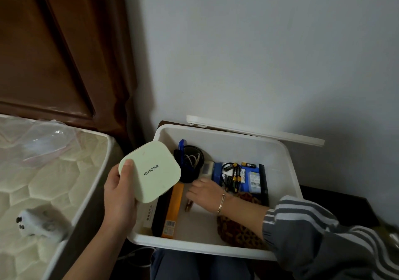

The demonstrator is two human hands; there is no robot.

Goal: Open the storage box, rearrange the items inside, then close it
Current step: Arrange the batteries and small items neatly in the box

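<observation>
Storage box (194, 248) open, beside bed (43, 182). Lid (254, 129) stands behind box, against wall. Left hand (119, 195) holds pale green square case (150, 170) above box's left rim: thumb on top, fingers curled beneath. Right hand (205, 191) inside box, between black cup (190, 163) and batteries (234, 176); fingers bent downward, grip cannot be determined.

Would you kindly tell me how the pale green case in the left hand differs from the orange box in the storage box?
The pale green case is a rounded square, while the orange box is long and narrow. The left hand grips the pale green case above the storage box rim; the orange box lies inside, unheld. The pale green case carries dark lettering, the orange box a barcode label. Both are flat.
</observation>
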